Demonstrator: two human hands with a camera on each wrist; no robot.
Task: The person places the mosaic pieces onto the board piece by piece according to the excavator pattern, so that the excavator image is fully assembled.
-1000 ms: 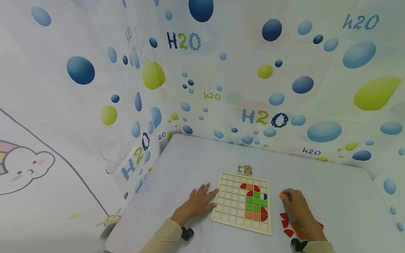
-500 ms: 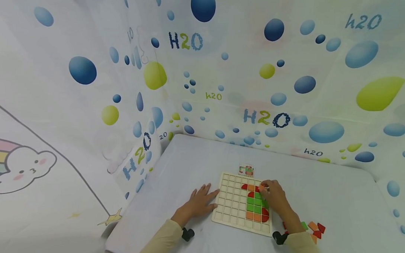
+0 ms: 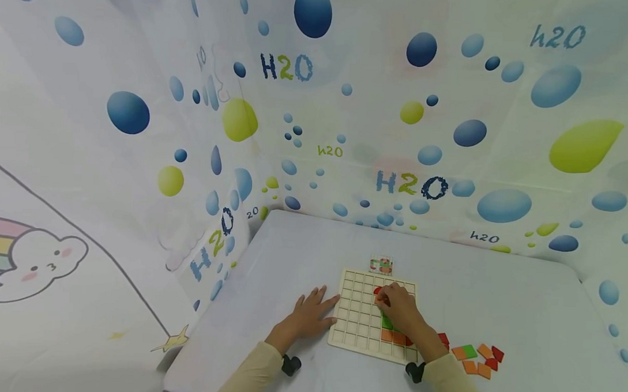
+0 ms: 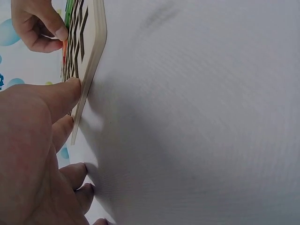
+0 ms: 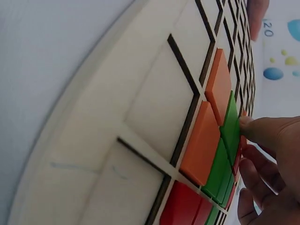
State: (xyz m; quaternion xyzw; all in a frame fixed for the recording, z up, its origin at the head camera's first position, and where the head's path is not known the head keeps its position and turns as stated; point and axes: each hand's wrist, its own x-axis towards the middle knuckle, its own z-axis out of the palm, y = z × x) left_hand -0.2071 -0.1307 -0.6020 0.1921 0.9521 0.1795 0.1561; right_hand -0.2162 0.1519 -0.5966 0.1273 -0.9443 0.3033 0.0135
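Note:
A wooden grid board (image 3: 353,318) lies on the table, its right part filled with green tiles (image 5: 230,123), orange tiles (image 5: 201,145) and red pieces (image 5: 180,206). My right hand (image 3: 400,308) is over the upper filled cells and pinches a small orange tile (image 4: 64,44) between thumb and fingers, low at the board's surface. Much of the pattern is covered by this hand in the head view. My left hand (image 3: 310,314) rests with spread fingers at the board's left edge, thumb and index fingertips on the rim.
Beyond the board lies a small picture card (image 3: 381,264) with a coloured pattern. Loose orange, red and green pieces (image 3: 470,367) lie to the right of the board, near my right forearm. Patterned sheets rise behind and left of the white table (image 3: 528,307).
My right hand has carried an orange tile leftward from beside the loose pieces, over the board's right edge, to the upper filled cells. The left hand has stayed in place.

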